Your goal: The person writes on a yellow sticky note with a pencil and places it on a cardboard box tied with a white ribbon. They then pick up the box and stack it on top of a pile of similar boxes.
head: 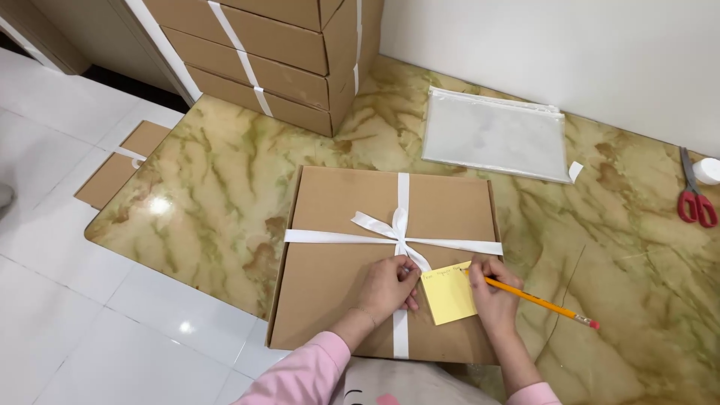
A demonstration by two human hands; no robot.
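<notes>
Writing on a small yellow sticky note (448, 294)
Right hand (491, 291) is gripping an orange pencil (538, 301); left hand (390, 287), fingers curled and empty, is steadying the light, flimsy paper's edge.

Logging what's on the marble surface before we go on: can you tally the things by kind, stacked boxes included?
Cardboard boxes: 4, one ribboned box under the hands, three in the stack
Yellow sticky note: 1
Pencil: 1
Clear zip pouch: 1
Red-handled scissors: 1
Total: 8
</notes>
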